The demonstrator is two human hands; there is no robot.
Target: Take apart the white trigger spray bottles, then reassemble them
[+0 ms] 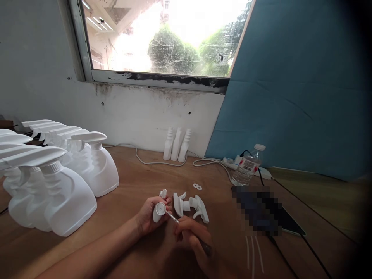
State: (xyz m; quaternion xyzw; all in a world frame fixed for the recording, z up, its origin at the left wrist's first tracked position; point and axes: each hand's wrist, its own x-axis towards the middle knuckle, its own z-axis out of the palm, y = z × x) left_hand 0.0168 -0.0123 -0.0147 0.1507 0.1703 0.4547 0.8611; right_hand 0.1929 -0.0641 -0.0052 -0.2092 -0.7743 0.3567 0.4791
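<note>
Held in my left hand (147, 215) is a white trigger spray head (160, 209), its round collar turned up toward me. My right hand (194, 236) grips a screwdriver (173, 217) with a thin metal shaft and a dark handle. The shaft's tip meets the edge of the spray head's collar. Just right of my left hand lie two more white spray heads, one (180, 204) on the left and another (200, 208) on the right. Two small white washers (197, 186) rest behind them.
Several white spray bottles (69, 197) with heads stand at the left. Three white ribbed pieces (176, 145) stand by the wall. To the right are a water bottle (247, 166), a power strip (265, 173), a dark device (290, 221), thin white tubes (253, 254) and cables.
</note>
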